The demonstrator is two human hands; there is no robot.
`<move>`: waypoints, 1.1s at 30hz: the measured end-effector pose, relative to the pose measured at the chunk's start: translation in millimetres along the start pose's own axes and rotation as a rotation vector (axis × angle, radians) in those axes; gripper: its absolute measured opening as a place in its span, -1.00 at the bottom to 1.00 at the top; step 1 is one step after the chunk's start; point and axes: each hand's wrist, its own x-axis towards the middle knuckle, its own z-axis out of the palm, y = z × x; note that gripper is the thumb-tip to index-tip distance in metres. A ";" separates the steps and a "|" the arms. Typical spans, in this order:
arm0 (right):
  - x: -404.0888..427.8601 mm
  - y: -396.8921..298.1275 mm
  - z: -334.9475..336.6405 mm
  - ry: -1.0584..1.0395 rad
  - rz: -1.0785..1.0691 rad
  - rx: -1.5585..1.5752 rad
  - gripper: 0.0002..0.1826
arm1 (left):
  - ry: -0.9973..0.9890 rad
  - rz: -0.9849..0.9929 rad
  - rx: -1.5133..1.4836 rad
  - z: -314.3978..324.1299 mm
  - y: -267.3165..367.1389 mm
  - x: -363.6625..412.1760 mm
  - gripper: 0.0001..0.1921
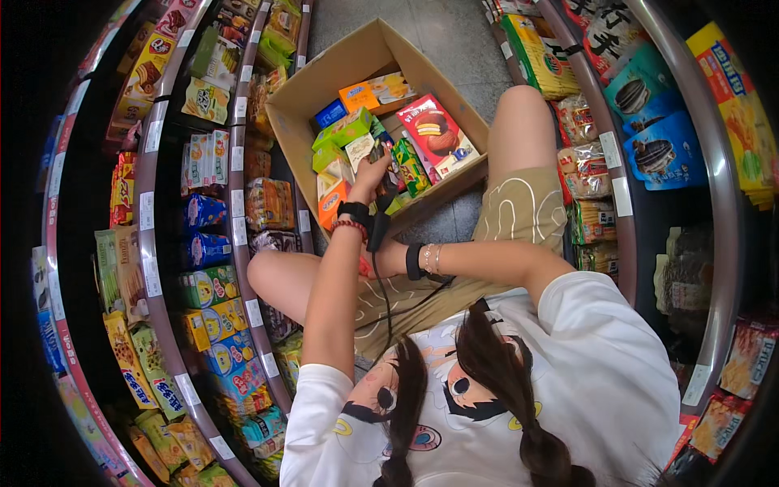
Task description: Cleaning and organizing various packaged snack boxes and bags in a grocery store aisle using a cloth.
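Observation:
My left hand [372, 176] is inside an open cardboard box [307, 164], its fingers closed around a dark, narrow packet [388, 190]. A green snack box [411, 167] and a red box of chocolate-coated cakes [437, 135] lie to its right, with lime-green packs [344, 129] to its upper left. My right hand [389, 259] is low over my lap, just outside the box's near edge. Something small and red [365, 266] shows at its fingers; whether it is held cannot be told. A black cabled piece [378, 231] hangs between the wrists.
Shelves of packaged snacks curve along both sides; the left shelf edge [240, 176] and right shelf edge [614, 164] are close to my knees. The box rests on the grey tiled floor [453, 36] before my legs. A black cable [384, 292] runs across my lap.

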 end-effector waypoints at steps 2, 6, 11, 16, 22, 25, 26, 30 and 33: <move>13.6 -7.6 1.0 -0.023 0.010 0.058 -0.69 | 0.070 -0.029 -0.017 -23.9 -6.2 17.9 -0.57; 53.0 -37.6 -32.4 -0.662 0.135 0.102 -0.62 | -0.041 0.007 0.277 -63.9 -36.2 34.7 -0.44; 24.8 -20.2 -12.3 -0.340 0.003 0.801 -0.74 | 0.166 0.631 0.816 -7.9 -73.6 61.7 -0.81; 0.6 -1.6 -7.1 -0.381 0.098 0.161 -0.20 | 0.372 0.688 1.306 -1.8 -86.6 50.2 -0.81; -13.2 32.3 21.1 -0.345 -0.097 0.037 -0.13 | -0.089 0.344 0.820 21.4 -30.7 -6.2 -0.62; -2.7 32.2 19.8 -0.518 0.000 0.240 -0.15 | -0.126 0.517 0.426 -30.8 -11.2 -58.7 -0.36; 6.0 22.0 1.6 -0.404 0.009 0.195 -0.13 | -0.157 0.499 0.378 -54.7 28.2 -112.5 -0.37; 36.2 -22.8 -41.9 -0.440 0.208 0.151 -0.04 | 0.335 0.547 0.441 -166.1 84.5 -277.9 -0.55; 35.2 -18.5 -42.5 -0.465 0.238 0.166 -0.02 | 0.971 0.675 0.767 -254.0 83.4 -346.8 -0.58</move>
